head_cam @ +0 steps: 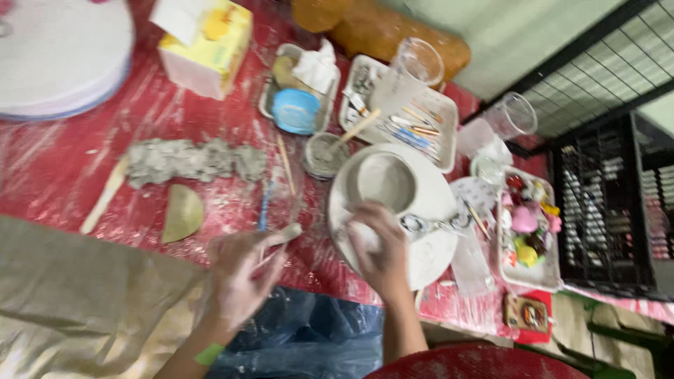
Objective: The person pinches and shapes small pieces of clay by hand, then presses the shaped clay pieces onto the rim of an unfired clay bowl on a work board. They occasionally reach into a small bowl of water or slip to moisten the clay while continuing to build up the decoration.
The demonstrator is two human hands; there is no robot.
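Grey clay bowl (pixel 384 181) sitting on a round white turntable (pixel 435 210), taken here as the landmark. Right hand (pixel 379 247) clay-smeared, resting on the turntable's near edge just below the bowl, fingers curled loosely around a pale lump of clay (pixel 365 237); grip too blurred to judge exactly. Left hand (pixel 242 274) well to the left of the turntable, over the red plastic table cover (pixel 63 168), fingers closed on a thin stick-like modelling tool (pixel 281 238) whose tip points toward the turntable. Green band (pixel 208 353) at that wrist. Small cup of grey slip (pixel 324 154) with a wooden stick standing in it, touching the turntable's upper left rim. Behind the turntable, a white tray of tools (pixel 404 123) with a clear measuring jug (pixel 414 67) on it; left of that, a metal tray holding a blue lid (pixel 295 110) and a crumpled tissue. Farther left of the turntable: a strip of rough grey clay (pixel 193 160), a half-round wooden rib (pixel 182 213), a flat wooden stick (pixel 105 196). Yellow tissue box (pixel 207 45) far upper left. Right of the turntable, a white tray of small coloured figures (pixel 528 231) and a black crate (pixel 611 203) beyond it. Blue plastic sheet (pixel 302 337) below the turntable, between the forearms
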